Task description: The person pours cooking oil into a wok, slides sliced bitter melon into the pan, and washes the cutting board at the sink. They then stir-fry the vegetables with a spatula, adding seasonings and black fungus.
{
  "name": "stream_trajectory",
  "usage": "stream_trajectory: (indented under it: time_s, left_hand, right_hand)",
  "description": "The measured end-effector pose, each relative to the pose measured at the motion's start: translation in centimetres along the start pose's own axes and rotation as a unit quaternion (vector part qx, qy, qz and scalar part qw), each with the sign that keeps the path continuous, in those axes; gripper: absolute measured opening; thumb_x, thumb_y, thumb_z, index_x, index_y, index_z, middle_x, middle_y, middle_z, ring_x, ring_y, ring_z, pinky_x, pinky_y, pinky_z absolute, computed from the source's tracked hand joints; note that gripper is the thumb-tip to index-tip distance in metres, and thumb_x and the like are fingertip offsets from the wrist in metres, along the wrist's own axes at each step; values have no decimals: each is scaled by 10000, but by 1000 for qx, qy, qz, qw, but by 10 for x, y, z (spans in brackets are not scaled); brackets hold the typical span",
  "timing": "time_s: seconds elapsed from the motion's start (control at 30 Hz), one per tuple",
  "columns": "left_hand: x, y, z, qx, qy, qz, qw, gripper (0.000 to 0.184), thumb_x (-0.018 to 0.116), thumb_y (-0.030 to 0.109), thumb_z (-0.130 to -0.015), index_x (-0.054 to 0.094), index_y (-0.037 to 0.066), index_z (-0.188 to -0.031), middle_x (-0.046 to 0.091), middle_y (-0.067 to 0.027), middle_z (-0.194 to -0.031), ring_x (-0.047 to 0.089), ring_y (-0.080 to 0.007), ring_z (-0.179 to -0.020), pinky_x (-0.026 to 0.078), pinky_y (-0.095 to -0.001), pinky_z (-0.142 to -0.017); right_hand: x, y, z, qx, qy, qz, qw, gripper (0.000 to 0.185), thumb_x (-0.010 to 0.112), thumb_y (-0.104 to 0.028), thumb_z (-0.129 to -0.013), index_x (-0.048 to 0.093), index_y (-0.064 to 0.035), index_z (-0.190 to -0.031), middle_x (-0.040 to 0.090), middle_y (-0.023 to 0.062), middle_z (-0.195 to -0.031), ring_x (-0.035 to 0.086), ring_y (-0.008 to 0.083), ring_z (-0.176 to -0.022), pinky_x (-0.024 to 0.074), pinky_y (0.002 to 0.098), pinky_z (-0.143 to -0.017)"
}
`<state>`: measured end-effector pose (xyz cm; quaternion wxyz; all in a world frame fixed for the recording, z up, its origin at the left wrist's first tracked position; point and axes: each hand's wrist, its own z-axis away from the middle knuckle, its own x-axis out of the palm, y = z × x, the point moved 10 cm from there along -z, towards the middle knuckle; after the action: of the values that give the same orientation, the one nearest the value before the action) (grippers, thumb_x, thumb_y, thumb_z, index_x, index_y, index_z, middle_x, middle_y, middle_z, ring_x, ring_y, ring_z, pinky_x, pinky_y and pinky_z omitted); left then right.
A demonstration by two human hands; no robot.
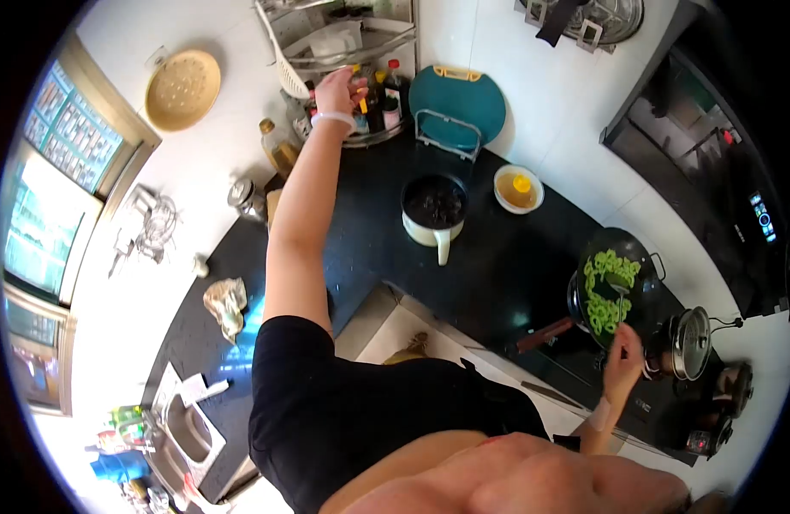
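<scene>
My left hand reaches to the corner rack, its fingers apart beside several upright bottles; one with a yellow-orange part is nearest the fingertips. No grip on a bottle can be made out. At the right, my right hand is closed around the thin handle of a spatula, whose head rests among sliced green vegetables in a dark wok. The wok sits on the stove.
On the black counter stand a white-handled pot with dark contents and a bowl with a yellow-topped object. A green board leans in its rack. A lidded pot is beside the wok. The sink lies lower left.
</scene>
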<state>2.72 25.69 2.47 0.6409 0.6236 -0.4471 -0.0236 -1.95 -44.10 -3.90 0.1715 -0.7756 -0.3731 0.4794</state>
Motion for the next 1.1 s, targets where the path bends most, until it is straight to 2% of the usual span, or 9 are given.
stream_trajectory:
  time_s: [0.13,0.27,0.33,0.4,0.47,0.67,0.87,0.97,1.1]
  left_hand:
    - [0,-5,-95,-67,114,18,991,233,532,98,-822,465,-1,-1023,534,-147,-847,570,-237,-702,521,-322,-570]
    - [0,-26,-162,-112,100,84,985,379,506,77,-820,358,5,-1162,459,-209,-999,569,-323,-754,527,-385,-575]
    - [-4,-36,-191,-114,131,98,980,305,512,117,-821,381,16,-1076,530,-176,-784,576,-300,-619,527,-390,-533]
    - [-4,-62,-223,-139,139,143,970,413,514,95,-827,317,24,-1183,409,-245,-1096,553,-356,-733,542,-426,-625]
    - [1,-63,-221,-152,108,72,980,428,494,90,-855,282,-15,-1211,407,-177,-1136,531,-349,-859,520,-442,-783]
    - [-6,-74,-263,-124,54,95,986,193,533,55,-831,414,-1,-972,451,-83,-767,490,-236,-673,463,-340,-588]
    - [4,-45,-237,-97,83,13,992,117,584,83,-800,484,36,-836,475,-83,-692,472,-171,-556,366,-273,-417]
    - [20,-28,-215,-87,59,20,994,107,584,82,-814,482,56,-836,409,-15,-643,376,-133,-564,352,-278,-481]
    - [30,-7,-148,-83,8,-85,993,222,640,239,-793,508,61,-773,426,-4,-629,364,-122,-463,350,-254,-434]
  right_hand:
    - [85,-68,-1,-47,-104,-24,993,132,544,-3,-796,579,26,-920,607,171,-903,600,280,-820,457,311,-734]
    - [122,-69,4,-14,-151,-54,987,175,567,-15,-777,584,13,-949,606,156,-865,595,244,-700,472,300,-627]
    - [122,-65,-3,19,-148,-37,988,170,570,-13,-780,589,19,-945,613,159,-856,611,235,-724,481,291,-650]
    - [120,-61,-8,42,-143,-15,989,164,571,-14,-781,593,23,-939,617,161,-851,619,232,-735,486,288,-661]
    - [122,-59,-8,39,-145,-5,989,158,569,-19,-780,594,26,-930,617,162,-850,619,238,-735,487,291,-658]
    - [125,-48,-7,49,-153,24,987,151,568,-15,-772,597,30,-913,615,163,-842,617,255,-733,490,294,-658]
    - [126,-42,-10,26,-134,7,991,168,573,-36,-767,594,1,-929,601,155,-807,589,264,-654,465,319,-593]
    - [126,-42,-12,17,-142,3,990,164,571,-30,-770,592,0,-930,599,154,-811,584,257,-639,464,315,-582]
    - [127,-46,-15,6,-155,-19,988,166,564,-34,-782,594,-7,-942,601,150,-828,583,245,-633,461,298,-563]
